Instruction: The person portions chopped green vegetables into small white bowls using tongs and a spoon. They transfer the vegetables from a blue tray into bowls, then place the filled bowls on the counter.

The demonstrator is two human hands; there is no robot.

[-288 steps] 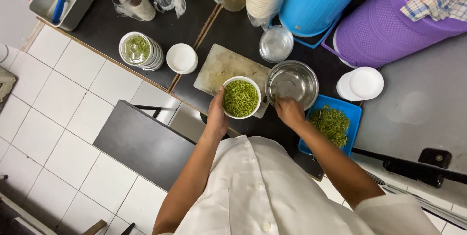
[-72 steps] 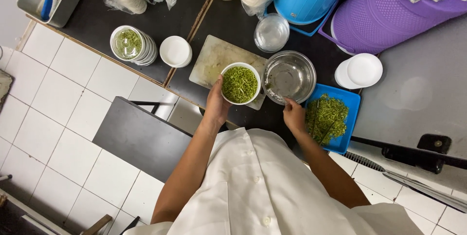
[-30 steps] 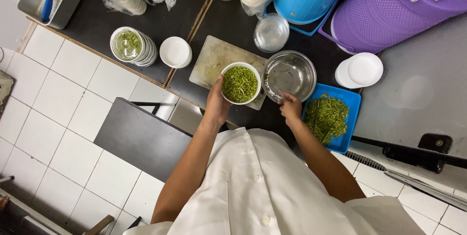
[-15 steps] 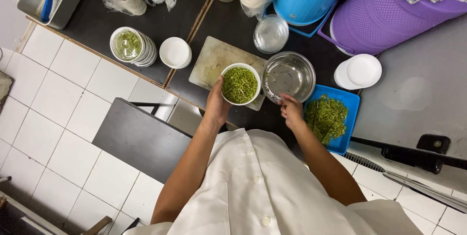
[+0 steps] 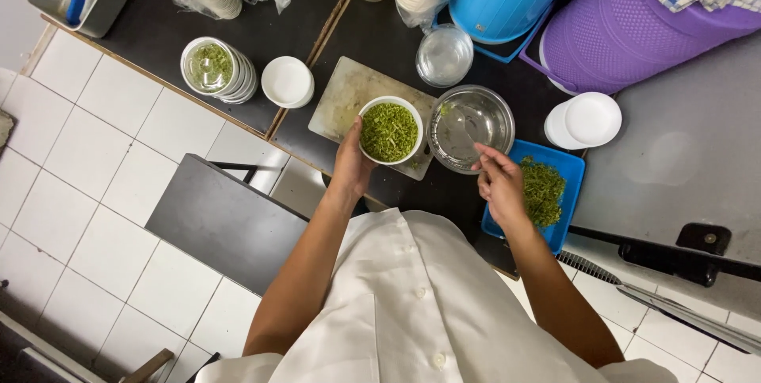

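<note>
Dark kitchen counter: left hand [image 5: 351, 165] grasps a white bowl of chopped greens [image 5: 389, 130]; right hand [image 5: 499, 183], fingers pinched, hovers at the steel bowl [image 5: 471, 118]'s five o'clock rim.

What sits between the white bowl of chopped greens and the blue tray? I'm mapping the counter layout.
In the head view, a steel bowl sits between the white bowl and the blue tray, with the right hand at its near rim.

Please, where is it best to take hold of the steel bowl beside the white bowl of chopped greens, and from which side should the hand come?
Probably the near rim of the steel bowl, from the person's side, where the right hand already is. The bowl is round, shallow and without handles, so the thin rim is the only grip. The white bowl in the left hand crowds one side; a clear bowl stands behind.
</note>
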